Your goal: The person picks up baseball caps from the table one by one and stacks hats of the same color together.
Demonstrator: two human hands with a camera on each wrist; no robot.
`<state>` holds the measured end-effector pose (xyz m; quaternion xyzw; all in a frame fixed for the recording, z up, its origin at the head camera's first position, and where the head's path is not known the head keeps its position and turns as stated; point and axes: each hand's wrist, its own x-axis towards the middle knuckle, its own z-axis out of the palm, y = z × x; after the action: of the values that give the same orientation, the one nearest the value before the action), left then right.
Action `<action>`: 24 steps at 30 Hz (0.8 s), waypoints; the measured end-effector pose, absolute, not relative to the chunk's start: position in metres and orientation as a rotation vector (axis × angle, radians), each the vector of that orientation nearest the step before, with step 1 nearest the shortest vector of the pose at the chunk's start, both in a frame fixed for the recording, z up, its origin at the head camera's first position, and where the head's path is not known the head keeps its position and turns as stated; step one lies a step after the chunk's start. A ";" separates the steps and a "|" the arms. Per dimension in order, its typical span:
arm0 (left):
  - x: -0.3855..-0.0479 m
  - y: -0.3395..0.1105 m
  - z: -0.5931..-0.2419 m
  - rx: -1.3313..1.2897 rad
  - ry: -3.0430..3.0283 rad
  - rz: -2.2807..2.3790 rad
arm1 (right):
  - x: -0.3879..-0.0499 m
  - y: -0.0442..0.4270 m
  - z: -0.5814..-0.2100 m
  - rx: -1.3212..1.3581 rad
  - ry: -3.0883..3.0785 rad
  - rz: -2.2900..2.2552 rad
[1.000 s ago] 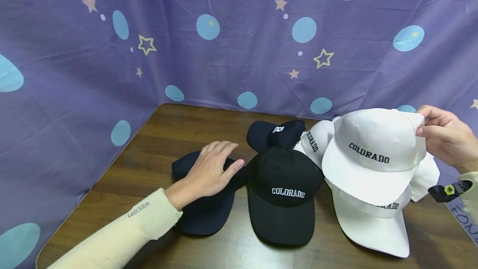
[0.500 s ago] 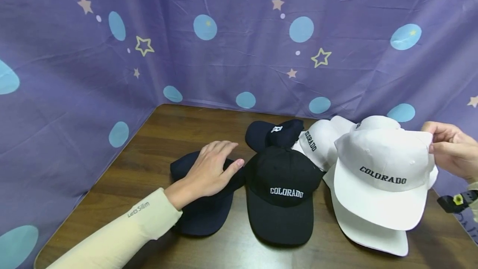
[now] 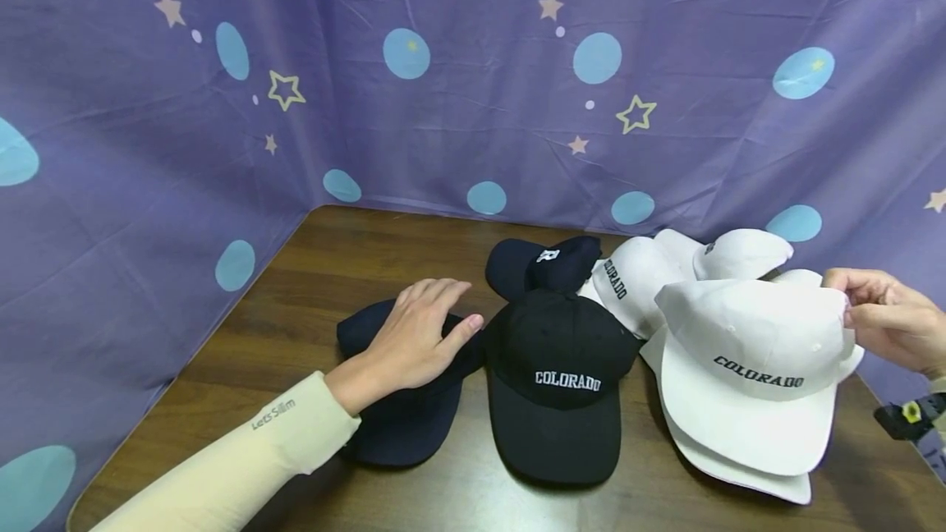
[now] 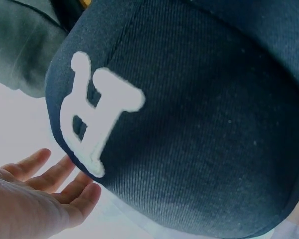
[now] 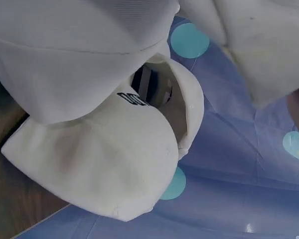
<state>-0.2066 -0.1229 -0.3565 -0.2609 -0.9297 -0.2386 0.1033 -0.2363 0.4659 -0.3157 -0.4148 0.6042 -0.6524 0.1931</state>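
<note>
In the head view my left hand (image 3: 414,339) rests on a navy cap (image 3: 406,437), its fingers extended and relaxed. That cap's white letter (image 4: 107,102) faces the left wrist camera. At the right, my right hand (image 3: 890,314) pinches the back edge of a white COLORADO cap (image 3: 757,335) between thumb and fingers. The held cap lies over another white cap (image 3: 787,484), whose brim sticks out below; whether the held one is fully laid down, I cannot tell. Between the hands sits a black COLORADO cap (image 3: 554,437), brim toward me.
Behind the black cap lies a small-looking navy cap (image 3: 572,265) with a white letter. More white caps (image 3: 628,273) crowd the back right. Wooden table (image 3: 399,245) meets a purple patterned cloth (image 3: 480,105) behind and at the sides.
My right hand has lowered the white cap and shifted it slightly right, over the other white cap. Another white cap behind has come into view. My left hand has stayed still.
</note>
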 end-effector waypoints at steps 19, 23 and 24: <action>-0.205 -0.123 -0.358 -0.775 -2.750 -0.696 | -0.229 0.471 -0.325 -0.946 1.933 -1.540; -0.205 -0.123 -0.358 -0.781 -2.748 -0.697 | -0.225 0.471 -0.328 -0.851 2.119 -1.463; -0.205 -0.123 -0.358 -0.781 -2.748 -0.696 | -0.224 0.471 -0.329 -0.813 2.151 -1.448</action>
<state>-0.2054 -0.1228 -0.3579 -0.2644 -0.9298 -0.2356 0.1004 -0.2242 0.4708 -0.3290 -0.2923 0.7737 -0.5211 0.2106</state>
